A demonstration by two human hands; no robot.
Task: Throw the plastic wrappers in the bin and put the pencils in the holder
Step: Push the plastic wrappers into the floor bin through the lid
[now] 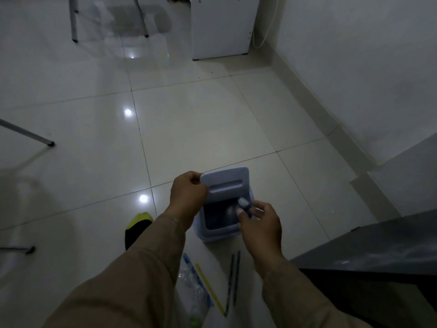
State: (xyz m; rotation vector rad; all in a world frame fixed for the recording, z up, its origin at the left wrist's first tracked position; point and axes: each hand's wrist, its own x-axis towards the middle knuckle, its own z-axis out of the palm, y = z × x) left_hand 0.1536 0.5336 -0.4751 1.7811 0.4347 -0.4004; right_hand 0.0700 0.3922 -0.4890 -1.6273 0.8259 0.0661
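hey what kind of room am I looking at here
Probably a dim room in a home or small office: glossy tiled floor, a white cabinet against the wall, metal chair legs, and a small lidded bin on the floor.

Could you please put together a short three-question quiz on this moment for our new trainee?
1. True or false: the left hand holds up the lid of the small pale blue plastic bin.
2. Which thing does the right hand hold over the bin's opening?
A. a yellow pencil
B. a crumpled clear plastic wrapper
C. a shoe
3. Fill in: the two dark pencils lie on the white tiled ____.

Key: 1 true; 2 B; 3 floor.
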